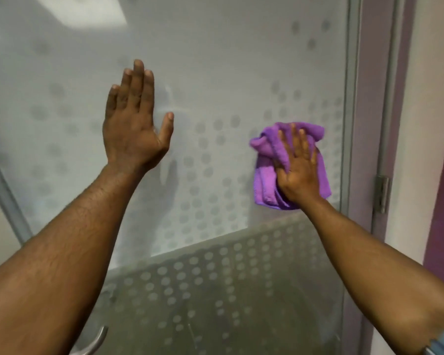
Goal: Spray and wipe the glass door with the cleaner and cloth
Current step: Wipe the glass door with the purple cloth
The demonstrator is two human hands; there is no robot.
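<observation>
The soft, limp cloth (264, 183) bunches under the flat right hand (299, 175), while the left hand (132, 126), fingers straight, braces on the slick glass door (215, 67).

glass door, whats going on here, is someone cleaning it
Yes. A person is wiping the glass door with a purple cloth. The right hand presses it flat against the pane, near the hinge. The left hand is raised with straight fingers at the glass further left; whether it touches is unclear. No spray bottle is in view.
</observation>
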